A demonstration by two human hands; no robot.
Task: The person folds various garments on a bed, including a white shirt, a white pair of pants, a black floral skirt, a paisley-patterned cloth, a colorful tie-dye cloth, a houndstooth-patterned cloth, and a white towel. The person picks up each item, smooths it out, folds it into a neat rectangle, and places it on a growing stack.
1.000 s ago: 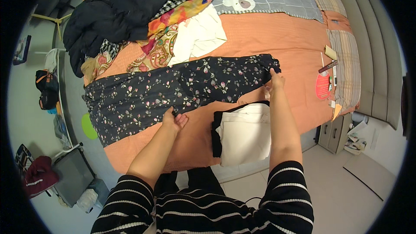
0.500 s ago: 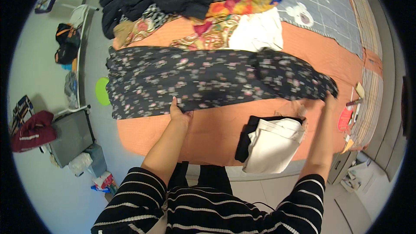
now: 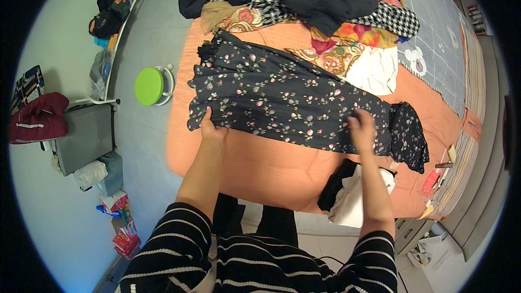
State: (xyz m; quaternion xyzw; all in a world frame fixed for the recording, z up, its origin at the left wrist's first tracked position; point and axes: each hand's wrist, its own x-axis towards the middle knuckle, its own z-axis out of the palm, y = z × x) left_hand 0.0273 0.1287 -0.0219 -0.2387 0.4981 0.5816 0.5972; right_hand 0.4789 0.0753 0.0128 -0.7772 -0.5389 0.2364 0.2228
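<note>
Floral garment point(image 3: 287, 95), edge pinched by left hand point(image 3: 213, 128); right hand point(image 3: 362, 130) blurred, grip unclear.

I can't read any words or numbers from here. The black bag point(image 3: 108, 3) has orange marks, and the red card point(image 3: 431, 182) on the bed point(image 3: 260, 164) may have print, too small for me.

Black garment point(image 3: 282, 95) (pink-flowered) lies spread across the orange bedspread point(image 3: 255, 157).
</note>
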